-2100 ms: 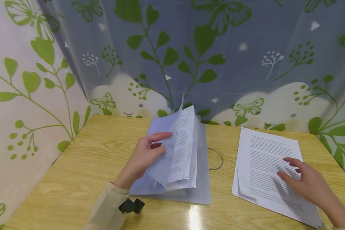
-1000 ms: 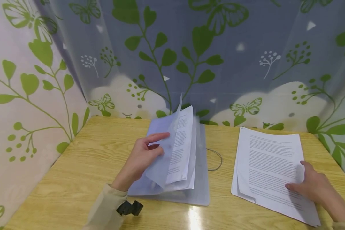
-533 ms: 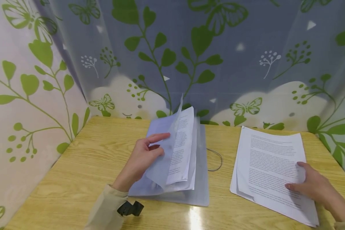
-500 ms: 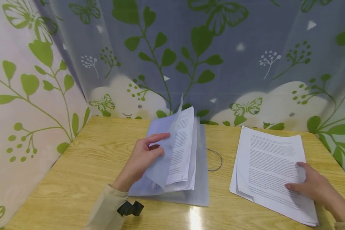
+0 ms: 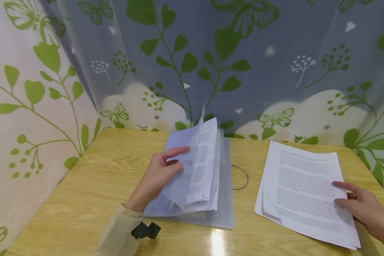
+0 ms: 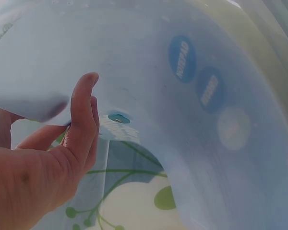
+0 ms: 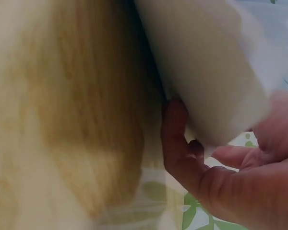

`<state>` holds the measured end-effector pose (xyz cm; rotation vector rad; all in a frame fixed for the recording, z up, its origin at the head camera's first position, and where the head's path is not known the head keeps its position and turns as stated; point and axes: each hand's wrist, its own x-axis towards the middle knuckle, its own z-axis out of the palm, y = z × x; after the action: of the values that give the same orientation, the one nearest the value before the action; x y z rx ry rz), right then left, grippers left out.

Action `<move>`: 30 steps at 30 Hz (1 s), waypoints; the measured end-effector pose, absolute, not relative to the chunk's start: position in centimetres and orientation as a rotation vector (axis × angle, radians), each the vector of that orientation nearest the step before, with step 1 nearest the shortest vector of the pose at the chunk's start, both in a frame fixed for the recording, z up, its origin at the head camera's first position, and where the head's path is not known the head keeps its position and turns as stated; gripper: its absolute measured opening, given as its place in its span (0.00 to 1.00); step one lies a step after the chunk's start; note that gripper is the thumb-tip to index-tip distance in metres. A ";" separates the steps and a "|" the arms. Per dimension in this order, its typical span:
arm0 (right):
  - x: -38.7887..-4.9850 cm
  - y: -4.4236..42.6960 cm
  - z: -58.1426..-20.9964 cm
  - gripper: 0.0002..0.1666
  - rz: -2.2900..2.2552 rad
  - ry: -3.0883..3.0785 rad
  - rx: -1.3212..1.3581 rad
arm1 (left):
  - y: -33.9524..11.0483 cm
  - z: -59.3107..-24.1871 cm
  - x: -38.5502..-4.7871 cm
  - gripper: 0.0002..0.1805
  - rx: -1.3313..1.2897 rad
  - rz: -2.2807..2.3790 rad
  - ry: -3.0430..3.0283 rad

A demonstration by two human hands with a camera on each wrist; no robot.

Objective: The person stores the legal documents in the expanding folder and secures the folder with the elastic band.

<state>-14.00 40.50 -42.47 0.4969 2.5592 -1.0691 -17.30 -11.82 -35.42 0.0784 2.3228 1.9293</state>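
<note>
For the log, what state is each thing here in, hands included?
Folder: partly open, on the table.
Folder cover: raised, bent.
Papers in the folder: loosely fanned, edges uneven.
Cord: slack, curving out past the folder's right edge.
Paper stack: right edge lifted, lower-left corner curled.
Left hand: holding the folder cover.
Right hand: pinching the stack's right edge.
Patterned cloth: hanging behind the table.

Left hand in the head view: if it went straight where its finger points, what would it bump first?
The left hand would probably meet the see-through flap first; its finger seems to touch it already. Past that come the folder's papers, though depth is hard to judge.
</note>
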 end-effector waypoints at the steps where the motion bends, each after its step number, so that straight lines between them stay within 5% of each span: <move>1: -13.9 40.6 -42.5 0.45 -1.072 2.568 0.502 | -11.8 -35.4 -17.3 0.31 0.081 1.931 2.321; 30: -12.5 40.6 -43.7 0.38 -1.480 2.770 0.651 | -12.1 -35.1 -17.2 0.31 0.049 1.962 2.275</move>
<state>-12.47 40.59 -43.65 0.6512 2.7697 -1.4796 -17.19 -12.07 -35.13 0.0486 2.2748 1.9621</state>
